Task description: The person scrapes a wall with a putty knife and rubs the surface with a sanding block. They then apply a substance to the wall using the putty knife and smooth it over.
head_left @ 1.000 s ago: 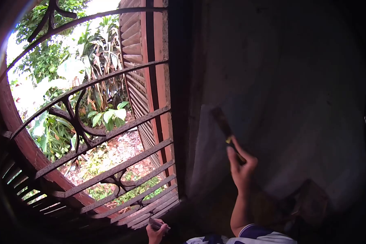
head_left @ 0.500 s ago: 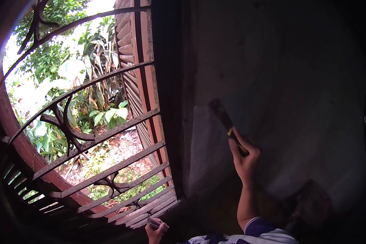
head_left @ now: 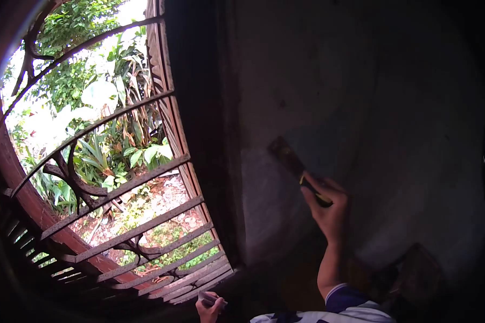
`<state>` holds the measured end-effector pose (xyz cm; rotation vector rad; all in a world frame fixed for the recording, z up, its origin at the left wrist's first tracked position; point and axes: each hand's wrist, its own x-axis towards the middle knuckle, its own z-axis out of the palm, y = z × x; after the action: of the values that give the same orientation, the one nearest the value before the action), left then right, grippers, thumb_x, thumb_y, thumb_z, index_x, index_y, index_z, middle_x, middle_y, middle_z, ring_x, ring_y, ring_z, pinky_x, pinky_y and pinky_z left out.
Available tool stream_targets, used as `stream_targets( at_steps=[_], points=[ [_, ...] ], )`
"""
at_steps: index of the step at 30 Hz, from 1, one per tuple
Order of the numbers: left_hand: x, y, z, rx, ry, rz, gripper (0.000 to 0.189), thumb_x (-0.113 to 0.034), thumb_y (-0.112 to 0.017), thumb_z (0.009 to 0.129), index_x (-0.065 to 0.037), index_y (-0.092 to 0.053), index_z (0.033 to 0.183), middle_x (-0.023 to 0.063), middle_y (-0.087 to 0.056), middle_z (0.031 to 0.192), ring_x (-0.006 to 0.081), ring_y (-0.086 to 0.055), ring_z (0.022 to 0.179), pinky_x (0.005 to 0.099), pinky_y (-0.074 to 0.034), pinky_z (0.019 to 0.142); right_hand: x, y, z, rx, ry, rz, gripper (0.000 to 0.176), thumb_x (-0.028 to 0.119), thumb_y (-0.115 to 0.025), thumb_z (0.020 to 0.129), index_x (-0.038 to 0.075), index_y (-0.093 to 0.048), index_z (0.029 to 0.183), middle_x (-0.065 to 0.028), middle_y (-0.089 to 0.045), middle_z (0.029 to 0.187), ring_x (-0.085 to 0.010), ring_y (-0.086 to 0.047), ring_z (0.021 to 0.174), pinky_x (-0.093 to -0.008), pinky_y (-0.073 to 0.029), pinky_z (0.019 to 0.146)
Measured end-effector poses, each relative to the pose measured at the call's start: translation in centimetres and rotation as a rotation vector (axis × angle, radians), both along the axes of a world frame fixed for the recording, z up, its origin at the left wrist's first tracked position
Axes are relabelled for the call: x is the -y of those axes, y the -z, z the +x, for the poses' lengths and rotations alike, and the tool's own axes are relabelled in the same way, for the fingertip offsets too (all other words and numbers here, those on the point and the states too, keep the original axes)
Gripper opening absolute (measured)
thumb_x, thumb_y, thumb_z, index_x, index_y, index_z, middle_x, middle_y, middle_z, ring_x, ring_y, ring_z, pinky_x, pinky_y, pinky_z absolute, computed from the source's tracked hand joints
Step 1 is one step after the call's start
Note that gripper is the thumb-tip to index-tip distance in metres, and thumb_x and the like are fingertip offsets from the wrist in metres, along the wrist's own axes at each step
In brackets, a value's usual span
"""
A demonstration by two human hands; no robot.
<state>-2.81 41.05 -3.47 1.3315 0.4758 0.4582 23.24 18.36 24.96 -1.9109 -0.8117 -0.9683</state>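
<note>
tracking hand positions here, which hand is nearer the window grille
Left. The left hand is just below the window grille's bottom bars, closed on a small object; the right hand is farther right, up at the wall, gripping a scraper.

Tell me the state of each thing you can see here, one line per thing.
Scraper: gripped by its handle, blade angled up-left against the wall.
Right hand: closed around the scraper's handle.
Left hand: closed on a small flat object, too dark to identify.
Wall: paler patch near the window, darker elsewhere.
Louvred shutter: swung open outward.
Window grille: bars in place across the opening.
</note>
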Motion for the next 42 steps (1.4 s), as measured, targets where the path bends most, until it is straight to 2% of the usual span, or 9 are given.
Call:
stream_targets(
  at_steps=[5,9,15,18,19,22,26,31,42],
  points=[
    [1.7,-1.4,1.3,-0.097,0.040,-0.004,0.020,-0.004,-0.070,0.087,-0.005,-0.056,0.101,0.0092,-0.067,0.073,0.0114,-0.062,0.054,0.0197,-0.044,0.043,1.7,1.2,-0.5,0.044,-0.018,0.013,0.035,0.003,-0.074,0.082,0.006,-0.070,0.117,-0.0098,-0.065,0.084,-0.0227,-0.067,0.074,-0.0323,-0.051,0.063],
    [2.3,1.9,2.1,-0.030,-0.014,0.077,0.021,-0.004,-0.075,0.080,-0.001,-0.057,0.091,0.0084,-0.066,0.072,0.0146,-0.065,0.056,0.0230,-0.048,0.045,-0.3,1.9,0.1,0.072,-0.051,-0.020,0.037,0.002,-0.073,0.083,0.006,-0.068,0.119,-0.0099,-0.065,0.085,-0.0229,-0.068,0.076,-0.0353,-0.052,0.063],
    [3.9,1.0,2.5,-0.119,-0.008,0.073,0.021,-0.005,-0.075,0.080,-0.002,-0.058,0.090,0.0080,-0.066,0.072,0.0142,-0.065,0.056,0.0235,-0.050,0.046,0.5,2.9,-1.9,-0.038,-0.038,0.065,0.038,0.000,-0.072,0.083,0.007,-0.068,0.120,-0.0107,-0.065,0.088,-0.0229,-0.068,0.077,-0.0324,-0.055,0.064],
    [4.1,1.8,2.7,-0.001,-0.052,0.039,0.020,-0.004,-0.075,0.079,-0.002,-0.058,0.089,0.0077,-0.066,0.072,0.0139,-0.065,0.056,0.0231,-0.049,0.045,-0.3,2.5,-1.5,-0.034,-0.028,0.073,0.038,0.001,-0.072,0.084,0.007,-0.067,0.121,-0.0109,-0.065,0.088,-0.0226,-0.068,0.077,-0.0315,-0.054,0.063],
    [4.0,1.5,2.6,-0.048,-0.059,0.110,0.020,-0.004,-0.075,0.079,-0.002,-0.058,0.090,0.0075,-0.066,0.073,0.0137,-0.064,0.056,0.0234,-0.050,0.046,-1.1,2.2,-1.1,-0.054,-0.043,0.072,0.038,0.001,-0.071,0.084,0.007,-0.066,0.121,-0.0110,-0.065,0.088,-0.0226,-0.068,0.077,-0.0317,-0.054,0.063],
    [3.9,1.0,2.6,-0.074,-0.021,0.056,0.021,-0.005,-0.076,0.079,-0.002,-0.058,0.090,0.0070,-0.066,0.073,0.0132,-0.064,0.057,0.0234,-0.050,0.047,-1.6,2.4,-1.2,-0.022,-0.047,0.083,0.037,0.002,-0.070,0.085,0.007,-0.066,0.122,-0.0105,-0.064,0.088,-0.0222,-0.068,0.076,-0.0322,-0.053,0.063],
    [4.2,0.6,2.1,-0.072,-0.093,0.103,0.021,-0.006,-0.076,0.079,-0.002,-0.058,0.090,0.0069,-0.065,0.072,0.0122,-0.063,0.057,0.0224,-0.049,0.047,-1.3,3.8,-3.5,-0.069,-0.035,0.092,0.038,0.002,-0.070,0.086,0.008,-0.065,0.123,-0.0099,-0.064,0.087,-0.0221,-0.067,0.074,-0.0322,-0.052,0.062],
    [4.5,-2.4,1.8,-0.080,-0.083,-0.013,0.020,-0.005,-0.070,0.087,-0.004,-0.056,0.101,0.0099,-0.067,0.074,0.0122,-0.062,0.055,0.0199,-0.044,0.043,-3.8,2.4,-2.2,-0.039,-0.018,0.126,0.040,0.001,-0.069,0.086,0.007,-0.064,0.125,-0.0100,-0.062,0.086,-0.0212,-0.067,0.073,-0.0317,-0.052,0.060],
    [2.8,-0.9,1.3,-0.052,-0.067,-0.022,0.019,-0.005,-0.069,0.088,-0.004,-0.056,0.102,0.0103,-0.067,0.074,0.0133,-0.062,0.054,0.0217,-0.045,0.044,-2.9,2.4,-4.1,-0.147,-0.012,0.132,0.038,0.006,-0.070,0.087,0.011,-0.066,0.124,-0.0076,-0.062,0.085,-0.0194,-0.065,0.069,-0.0321,-0.052,0.059]
  ],
)
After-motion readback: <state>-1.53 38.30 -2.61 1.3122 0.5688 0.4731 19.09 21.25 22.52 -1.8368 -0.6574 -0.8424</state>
